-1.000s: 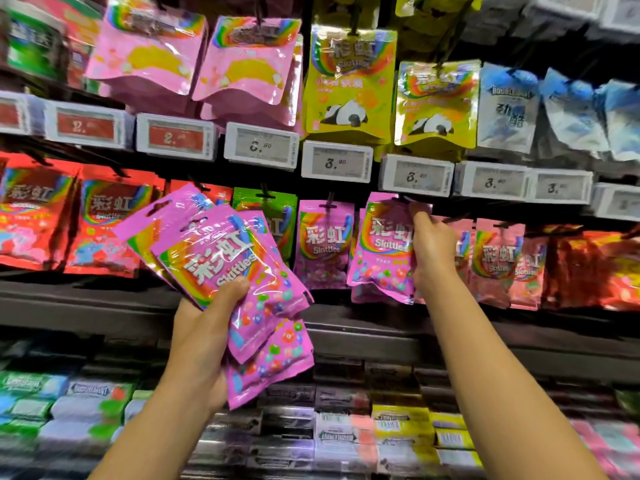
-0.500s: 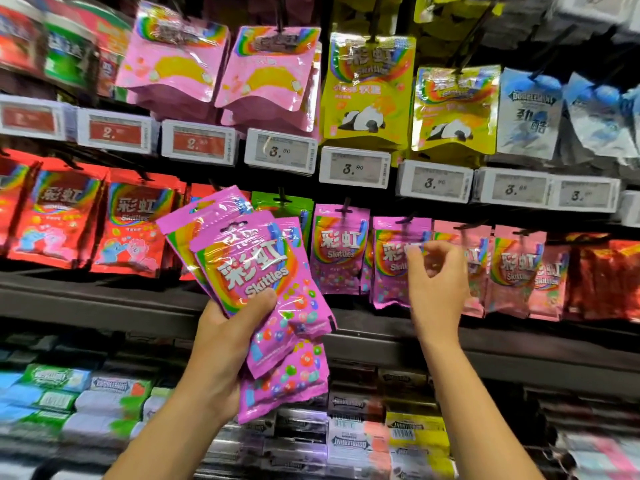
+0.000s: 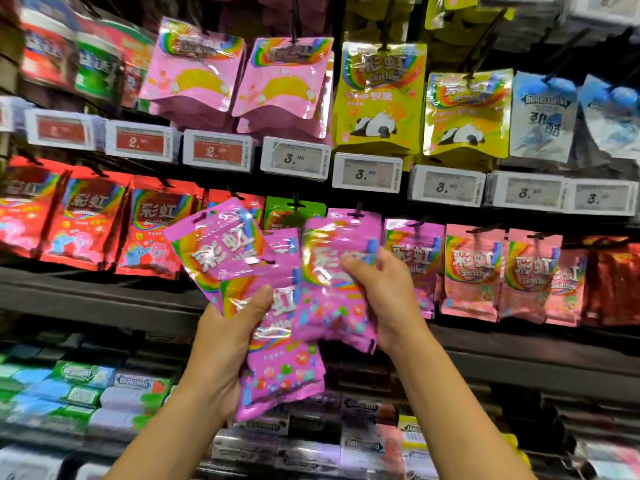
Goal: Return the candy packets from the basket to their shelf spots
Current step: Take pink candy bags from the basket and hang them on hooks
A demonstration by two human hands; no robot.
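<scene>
Shelving: a dark store rack (image 3: 104, 299) fills the view, with packets hung on pegs in rows and boxed goods stacked low down.
Price tags: a row of white-framed labels (image 3: 294, 157) runs under the top row; those on the left show red faces, those from the middle to the right read 3.90 or thereabouts.
Top row: two pale pink pouches (image 3: 284, 81), then two yellow pouches with a panda (image 3: 381, 95), then blue and white bags (image 3: 543, 116) at the right.
Middle row: red packets (image 3: 86, 223) hang at the left, a green packet (image 3: 294, 209) just behind the held ones, purple-pink packets (image 3: 412, 251) on pegs beside the right hand, and salmon-pink packets (image 3: 474, 271) further right.
Bottom row: blurred boxes of gum (image 3: 83, 375) in green, blue and white.
Held fan of packets: several purple candy packets (image 3: 239, 258) spread in a fan, in front of the middle row and tilted to the left.
Single packet: one purple packet (image 3: 332, 289) lies against the fan's right edge, its top near a peg of the middle row.
Left hand (image 3: 225, 337): curled round the lower part of the fan, thumb pressed across the front.
Right hand (image 3: 384, 289): fingers lie across the face of the single packet and grip it, palm behind its right edge.
</scene>
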